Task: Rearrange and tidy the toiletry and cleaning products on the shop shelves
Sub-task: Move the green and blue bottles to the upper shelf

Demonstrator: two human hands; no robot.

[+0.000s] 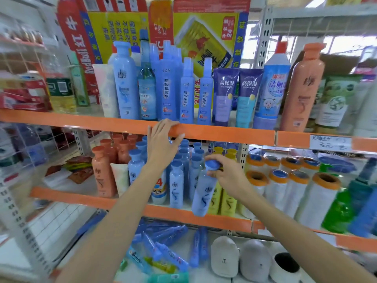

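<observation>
shop shelving with orange front rails fills the view, stacked with toiletries against a flattened red bull carton. the right hand point(226, 176) has its fingers curled over the blue cap of a pale blue shampoo bottle point(204, 190), pinching it at the neck, and the bottle hangs tilted with its base out over the front of the middle shelf rail point(214, 219), no longer standing among its row. just behind those fingertips stand the other blue shampoo bottles point(176, 184) in tight files, and just beside the held bottle, to the right, the yellow bottles point(228, 199). the left hand point(163, 144) is up on the upper shelf rail point(224, 133), fingers spread and fairly straight, the thumb side on top of the rail, gripping nothing. above its fingers stands a row of blue spray bottles point(186, 92), close to the shelf's front edge. the risk, as i judge it: a grip on the cap alone leaves the heavy body free to swing, so it could slip or knock the packed neighbours over like skittles when set back. a slipped bottle would drop onto the loose blue tubes point(163, 248) heaped below. the left forearm also crosses in front of the row, so pulling it back carelessly could catch a cap.
</observation>
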